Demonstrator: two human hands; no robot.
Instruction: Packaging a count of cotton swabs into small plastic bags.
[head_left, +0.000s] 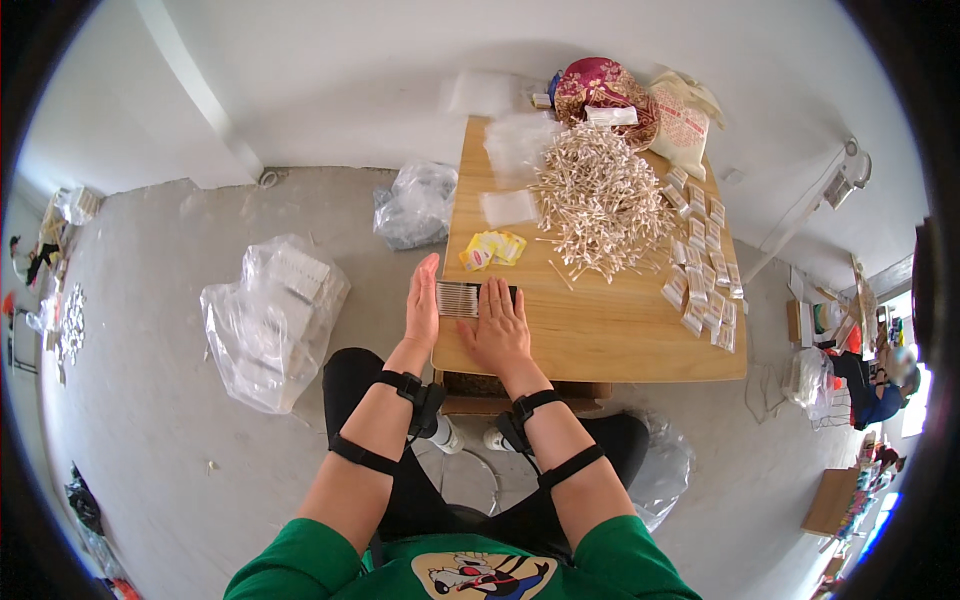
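Observation:
A row of cotton swabs [457, 299] lies side by side on a dark flat piece at the table's left edge. My left hand [423, 303] stands on its edge against the left ends of the row, its fingers stretched out and held together. My right hand [497, 327] rests flat over the right part of the row, fingers extended, and hides what lies beneath. Just beyond the hands are several yellow printed cards [492, 249]. A large loose heap of cotton swabs [603, 205] covers the middle of the table.
Many small filled packs [697, 262] spread along the right of the wooden table [620, 340]. Clear plastic bags [520, 150], a patterned red cushion-like bundle [606, 90] and a cloth sack [684, 122] sit at the back. Bulging plastic bags [275, 325] stand on the floor at left.

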